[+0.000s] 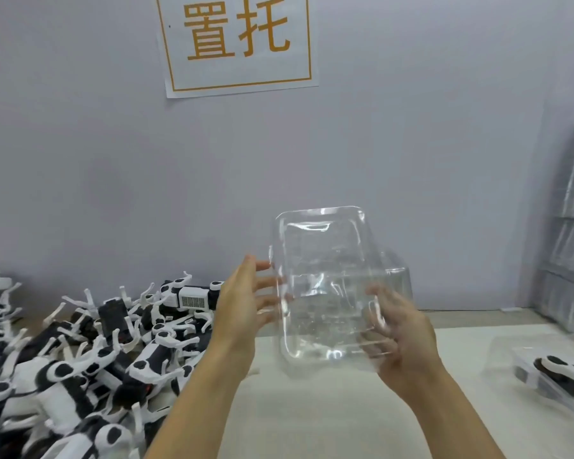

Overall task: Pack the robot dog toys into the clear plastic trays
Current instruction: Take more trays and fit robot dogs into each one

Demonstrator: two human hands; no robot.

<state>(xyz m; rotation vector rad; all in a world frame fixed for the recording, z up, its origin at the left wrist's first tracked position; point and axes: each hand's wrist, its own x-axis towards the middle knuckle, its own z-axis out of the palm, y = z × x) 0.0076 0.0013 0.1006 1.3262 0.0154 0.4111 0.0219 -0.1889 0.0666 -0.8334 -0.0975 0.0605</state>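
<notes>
A pile of toy dogs (80, 356) is lying at my left. My left hand (242, 309) is touching the tray (325, 283) with fingers spread and straight; my right hand (401, 339) is gripping it, fingers curled, above the table (312, 419). The tray is looking clear and empty. A packed tray (550, 376) is sitting far right.

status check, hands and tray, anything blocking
Right hand grips clear tray, held up off the table, empty. Left hand open beside its left edge. Robot dog pile left; nothing blocking.
</notes>
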